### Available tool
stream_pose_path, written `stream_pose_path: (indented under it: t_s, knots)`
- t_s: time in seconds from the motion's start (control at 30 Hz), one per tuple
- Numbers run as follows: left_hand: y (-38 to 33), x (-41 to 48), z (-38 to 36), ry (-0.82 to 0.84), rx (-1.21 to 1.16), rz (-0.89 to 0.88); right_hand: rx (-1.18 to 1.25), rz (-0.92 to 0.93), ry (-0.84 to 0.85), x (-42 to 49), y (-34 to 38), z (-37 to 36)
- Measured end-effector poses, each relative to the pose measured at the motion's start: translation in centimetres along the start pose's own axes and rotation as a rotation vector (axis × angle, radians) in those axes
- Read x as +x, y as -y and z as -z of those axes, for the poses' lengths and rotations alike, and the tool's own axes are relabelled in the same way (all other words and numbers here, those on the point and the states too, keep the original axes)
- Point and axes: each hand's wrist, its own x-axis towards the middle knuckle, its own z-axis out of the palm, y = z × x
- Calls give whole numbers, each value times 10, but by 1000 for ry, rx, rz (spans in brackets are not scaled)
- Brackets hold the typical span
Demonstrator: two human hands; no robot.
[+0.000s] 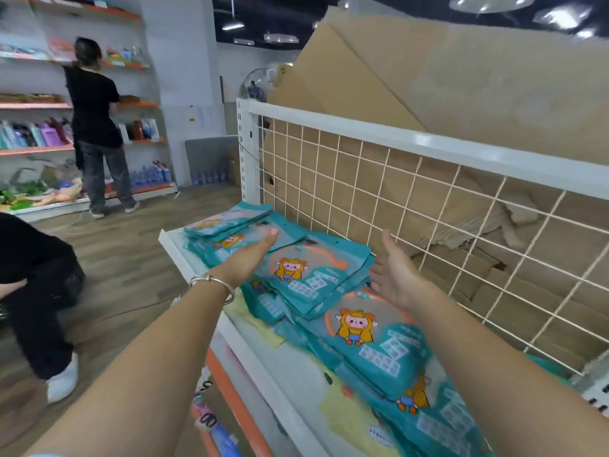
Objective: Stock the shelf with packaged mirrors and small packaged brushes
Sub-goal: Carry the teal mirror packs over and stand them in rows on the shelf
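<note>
**Fingers (271,233) released over the teal packets (306,275)**

I read both hands as released. On the left hand (250,255) the fingers are straight and close together, palm turned inward, the tips over the far pile of packets; whether they touch the plastic I cannot tell. A silver bangle (213,282) sits on that wrist. On the right hand (393,275) the fingers are straight and slightly spread, palm facing the left hand, held just in front of the wire grid panel (362,192). Neither hand grasps anything.

The packets (each printed with a cartoon figure with yellow hair) lie flat in overlapping piles along the white shelf (184,255), between the two hands and on toward the near right edge of view. Their contents cannot be made out. Flattened cardboard (428,77) leans behind the grid. Across the aisle a person in black (94,103) stands facing stocked wall shelves (36,148); another person in dark clothes (33,258) is at the left edge.
</note>
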Motion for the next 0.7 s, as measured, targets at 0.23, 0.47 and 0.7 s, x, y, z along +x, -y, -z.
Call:
stream_pose_path:
  t_s: [0.23,0.47,0.7]
  knots:
    - [14,81,51,60,25,-47,15,27,-104,63,11,-55]
    - [15,159,102,146,37,-85,156,16,-208,112,18,-108]
    - [36,211,140,212,121,-105,139,3,-288,147,13,-154]
